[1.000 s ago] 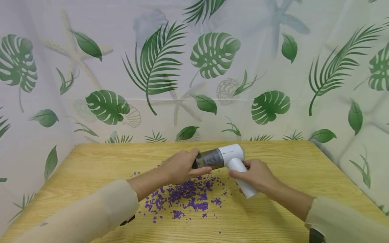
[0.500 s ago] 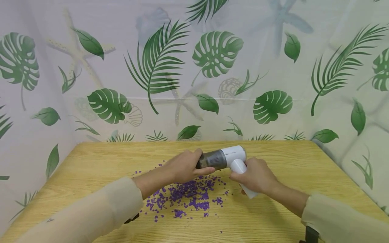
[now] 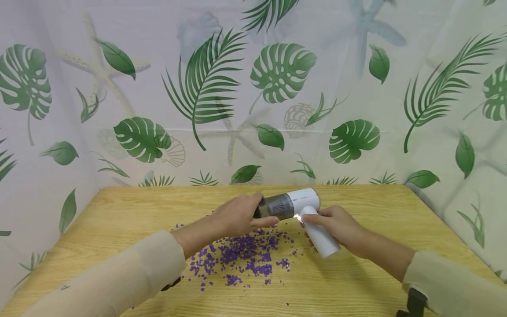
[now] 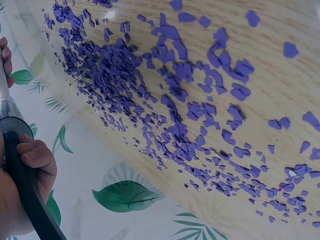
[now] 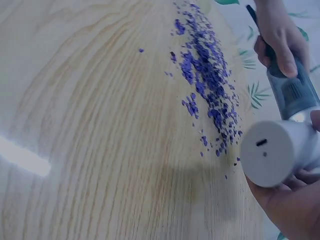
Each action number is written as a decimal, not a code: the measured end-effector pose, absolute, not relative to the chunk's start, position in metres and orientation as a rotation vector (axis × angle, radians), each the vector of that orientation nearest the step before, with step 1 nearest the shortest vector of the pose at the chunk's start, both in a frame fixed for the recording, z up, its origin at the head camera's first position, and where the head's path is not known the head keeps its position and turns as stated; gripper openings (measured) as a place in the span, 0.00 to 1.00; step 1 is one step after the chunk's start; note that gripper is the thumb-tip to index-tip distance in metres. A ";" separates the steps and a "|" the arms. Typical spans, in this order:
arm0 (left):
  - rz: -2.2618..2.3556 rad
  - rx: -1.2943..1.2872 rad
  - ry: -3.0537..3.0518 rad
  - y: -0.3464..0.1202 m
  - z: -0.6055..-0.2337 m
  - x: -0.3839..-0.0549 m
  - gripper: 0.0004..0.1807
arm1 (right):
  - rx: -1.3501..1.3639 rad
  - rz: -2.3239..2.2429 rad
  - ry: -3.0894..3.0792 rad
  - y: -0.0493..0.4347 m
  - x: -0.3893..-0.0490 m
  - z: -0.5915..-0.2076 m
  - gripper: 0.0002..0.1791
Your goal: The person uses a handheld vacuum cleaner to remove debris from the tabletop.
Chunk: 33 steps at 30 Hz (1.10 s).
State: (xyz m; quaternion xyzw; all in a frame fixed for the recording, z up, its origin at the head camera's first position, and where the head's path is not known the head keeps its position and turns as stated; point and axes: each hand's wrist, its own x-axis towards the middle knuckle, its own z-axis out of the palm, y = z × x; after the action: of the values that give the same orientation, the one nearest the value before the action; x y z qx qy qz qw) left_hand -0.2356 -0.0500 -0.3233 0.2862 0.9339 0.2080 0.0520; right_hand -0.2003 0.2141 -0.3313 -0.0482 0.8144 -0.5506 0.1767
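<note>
So, in the head view, a T-shaped handheld vacuum (image 3: 294,205) in glossy white plastic is being held over a yellow wood-grain table (image 3: 356,288), with its smoky see-through plastic cup (image 3: 278,207) aimed at about 9 o'clock and its round white handle (image 3: 324,242) dropped toward 5 o'clock. A loose, messy pile of small purple flakes (image 3: 237,248) is scattered across the wood; from the middle of that pile, the vacuum is found at roughly 2 o'clock.

The front end is gripped by the left hand (image 3: 236,216) from 9 o'clock: in the left wrist view the fingers are curled round the root of a long, flat black nozzle (image 4: 32,200), and the thumb is stretched out along the cup. How far the nozzle's tip is held off the table can't really be made out, fair warning. The handle is wrapped by the right hand (image 3: 339,226) from 4 o'clock, fingers bent behind it and thumb laid near the top, right beside a small bright white light (image 3: 299,217).

Both forearms are covered by baggy cream sleeves (image 3: 119,275), and everything at 12 o'clock is filled by a pale fabric backdrop (image 3: 305,26) printed with green leaves.
</note>
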 end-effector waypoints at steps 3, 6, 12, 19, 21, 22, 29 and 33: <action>0.608 0.878 2.852 -0.050 -0.323 -0.237 0.35 | -0.163 -1.634 2.093 0.222 -0.205 -0.330 0.29; 0.587 0.895 2.857 -0.049 -0.324 -0.239 0.35 | -0.183 -1.624 2.014 0.229 -0.210 -0.331 0.29; 0.533 0.946 2.902 -0.041 -0.326 -0.248 0.34 | -0.230 -1.586 2.082 0.241 -0.215 -0.327 0.29; 0.405 1.081 2.943 -0.042 -0.311 -0.255 0.24 | -0.162 -1.556 2.194 0.266 -0.225 -0.313 0.29; 0.463 1.124 2.927 -0.045 -0.308 -0.259 0.17 | -0.147 -1.543 2.219 0.281 -0.228 -0.310 0.30; 0.493 1.146 2.918 -0.047 -0.308 -0.261 0.14 | -0.147 -1.536 2.229 0.288 -0.229 -0.309 0.30; 0.600 1.263 2.909 -0.044 -0.319 -0.288 0.10 | -0.133 -1.501 2.289 0.328 -0.235 -0.306 0.28; 0.656 1.209 2.914 -0.031 -0.324 -0.300 0.10 | -0.110 -1.481 2.338 0.341 -0.240 -0.307 0.29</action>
State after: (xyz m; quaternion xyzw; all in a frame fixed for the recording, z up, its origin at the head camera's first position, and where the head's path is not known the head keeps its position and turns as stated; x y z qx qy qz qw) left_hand -0.3001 -0.0312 -0.3238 0.3750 0.9035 0.2035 -0.0403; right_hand -0.2400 0.3409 -0.3065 -0.0391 0.8296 -0.5255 0.1849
